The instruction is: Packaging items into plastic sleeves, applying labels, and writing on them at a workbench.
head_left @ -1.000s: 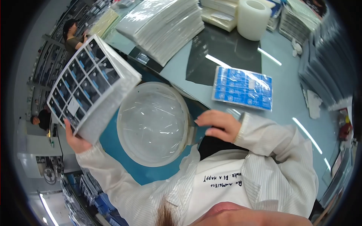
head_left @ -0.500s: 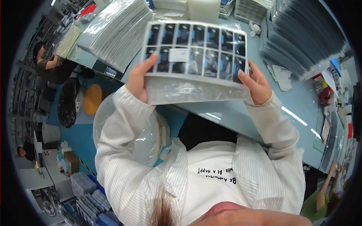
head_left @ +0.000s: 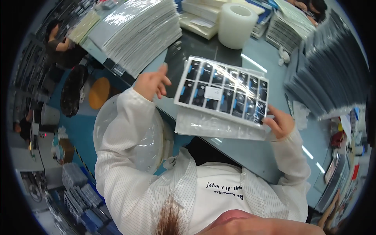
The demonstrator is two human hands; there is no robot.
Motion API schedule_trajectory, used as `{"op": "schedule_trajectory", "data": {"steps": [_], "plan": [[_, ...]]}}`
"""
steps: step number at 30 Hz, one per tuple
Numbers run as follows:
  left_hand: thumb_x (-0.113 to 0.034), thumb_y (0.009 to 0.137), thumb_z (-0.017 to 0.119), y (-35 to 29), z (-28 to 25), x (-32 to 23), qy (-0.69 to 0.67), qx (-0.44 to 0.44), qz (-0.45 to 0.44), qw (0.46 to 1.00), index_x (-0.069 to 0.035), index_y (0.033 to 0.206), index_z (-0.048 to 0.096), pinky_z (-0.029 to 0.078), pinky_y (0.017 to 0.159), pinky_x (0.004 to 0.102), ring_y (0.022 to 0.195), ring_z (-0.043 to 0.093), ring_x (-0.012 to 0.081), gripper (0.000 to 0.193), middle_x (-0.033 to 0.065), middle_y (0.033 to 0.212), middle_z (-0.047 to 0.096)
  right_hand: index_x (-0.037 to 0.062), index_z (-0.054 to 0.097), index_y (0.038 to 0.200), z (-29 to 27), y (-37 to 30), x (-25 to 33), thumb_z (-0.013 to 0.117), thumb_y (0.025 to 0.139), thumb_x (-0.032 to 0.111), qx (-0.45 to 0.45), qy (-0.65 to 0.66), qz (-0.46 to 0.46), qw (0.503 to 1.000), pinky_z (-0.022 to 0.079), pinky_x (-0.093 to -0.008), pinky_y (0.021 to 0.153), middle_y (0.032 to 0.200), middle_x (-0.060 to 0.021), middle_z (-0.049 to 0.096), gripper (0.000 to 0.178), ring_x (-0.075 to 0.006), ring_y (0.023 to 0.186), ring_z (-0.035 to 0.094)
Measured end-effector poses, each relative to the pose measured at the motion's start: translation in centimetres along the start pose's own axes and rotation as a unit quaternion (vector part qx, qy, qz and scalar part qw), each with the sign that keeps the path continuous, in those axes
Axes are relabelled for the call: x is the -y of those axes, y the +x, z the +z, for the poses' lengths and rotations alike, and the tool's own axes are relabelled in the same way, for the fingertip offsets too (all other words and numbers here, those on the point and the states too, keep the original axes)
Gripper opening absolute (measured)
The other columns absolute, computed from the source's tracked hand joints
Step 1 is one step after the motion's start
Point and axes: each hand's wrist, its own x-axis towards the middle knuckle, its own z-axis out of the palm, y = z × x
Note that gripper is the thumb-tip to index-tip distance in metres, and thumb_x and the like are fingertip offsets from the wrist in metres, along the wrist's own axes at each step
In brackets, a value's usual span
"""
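A white compartment tray (head_left: 222, 94) with rows of flat black pieces, each with a blue patch, sits inside a clear plastic bag (head_left: 219, 126). A small white label lies on top of it. My right hand (head_left: 279, 122) grips the tray's right corner, thumb on top and fingers at the edge. The tray tilts down toward the right, over the near part of the desk. To its left, my left hand (head_left: 152, 83) is empty, held apart from the tray with its fingers spread.
A tall stack of white bagged sheets (head_left: 137, 39) stands far left, and a stack of dark trays (head_left: 325, 70) on the right. A whitish film roll (head_left: 237, 25) stands at the back of the glass-topped desk (head_left: 250, 156). A plastic-lined bin (head_left: 150, 141) is at my left.
My left hand has let go of the tray and drawn away from it. The tray has shifted right and nearer, turning clockwise, with my right hand still on it.
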Motion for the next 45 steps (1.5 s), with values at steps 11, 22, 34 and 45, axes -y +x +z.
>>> {"op": "schedule_trajectory", "data": {"steps": [11, 22, 34, 45], "plan": [[-0.044, 0.091, 0.047, 5.4, -11.4, 13.1, -0.266, -0.401, 0.077, 0.873, 0.001, 0.122, 0.047, 0.043, 0.090, 0.0365, 0.108, 0.051, 0.0266, 0.055, 0.0174, 0.116, 0.053, 0.0006, 0.058, 0.114, -6.7, 10.9, 7.7, 0.046, 0.093, 0.028, 0.075, 0.119, -0.172, 0.975, 0.047, -0.0259, 0.073, 0.098, -0.0101, 0.064, 0.036, -0.0156, 0.089, 0.061], [-0.058, 0.090, 0.036, 13.0, -8.3, 8.3, -0.427, -0.430, 0.112, 0.788, -0.010, 0.133, 0.039, 0.033, 0.098, 0.0330, 0.117, 0.045, 0.0235, 0.064, 0.0096, 0.129, 0.047, -0.0029, 0.036, 0.132, 8.2, 40.0, 9.7, 0.084, 0.052, 0.032, 0.098, 0.034, -0.131, 0.986, 0.041, -0.0353, 0.095, 0.125, -0.0190, 0.050, 0.100, -0.0298, 0.113, 0.051], [-0.059, 0.084, 0.039, 14.6, -9.6, 12.4, -0.488, -0.376, 0.033, 0.787, -0.015, 0.126, 0.045, 0.040, 0.092, 0.0410, 0.113, 0.046, 0.0271, 0.061, 0.0072, 0.123, 0.051, -0.0035, 0.044, 0.120, 13.6, 40.8, 11.0, 0.084, 0.056, 0.023, -0.044, 0.052, -0.222, 0.973, 0.040, -0.0365, 0.094, 0.114, -0.0230, 0.055, 0.081, -0.0344, 0.108, 0.052], [-0.022, 0.090, 0.051, 5.4, -1.8, 8.4, -0.190, -0.553, 0.343, 0.735, 0.000, 0.112, 0.045, 0.040, 0.081, 0.0306, 0.095, 0.048, 0.0197, 0.032, 0.0107, 0.101, 0.049, 0.0015, 0.041, 0.129, -2.5, 17.9, 7.2, 0.074, 0.073, 0.037, 0.000, -0.082, -0.143, 0.986, 0.045, -0.0350, 0.087, 0.117, -0.0186, 0.054, 0.074, -0.0263, 0.103, 0.055]]}}
